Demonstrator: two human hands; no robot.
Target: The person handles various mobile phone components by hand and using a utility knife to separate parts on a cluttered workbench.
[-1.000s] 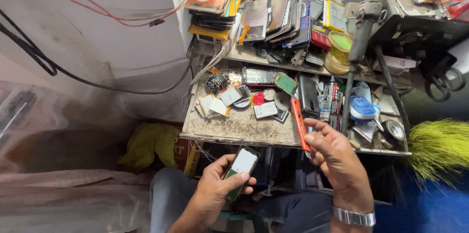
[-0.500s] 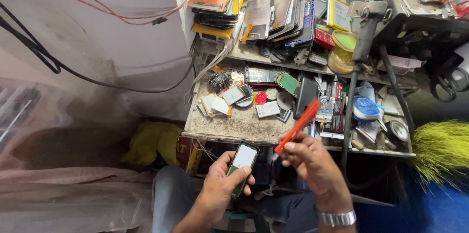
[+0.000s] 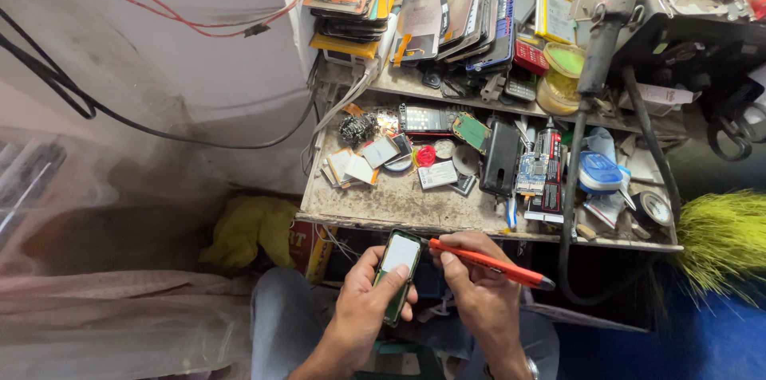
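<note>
Filling the upper middle and right of the frame, a cluttered work surface [image 3: 399, 200] carries many small parts, and a shelf [image 3: 479, 101] above it holds stacked phones and covers. At the far right edge a green broom head [image 3: 730, 240] shows, and a thick black hose [image 3: 570, 212] hangs down from a dark tool at the upper right. At the left, below the surface, lies a yellow cloth [image 3: 247, 228].

Low in the middle of the frame, the left hand [image 3: 363, 316] grasps a small phone [image 3: 397, 272]; its fingers are wrapped around the body from below, the thumb lies along the right edge, and the light panel faces up. The phone is just under the front edge of the surface, above the person's lap.

Right beside it, the right hand [image 3: 479, 292] holds an orange screwdriver [image 3: 487, 264]. The fingers are closed around the shaft near its left end, and that end touches the top right corner of the phone, while the dark end points to the right.
</note>
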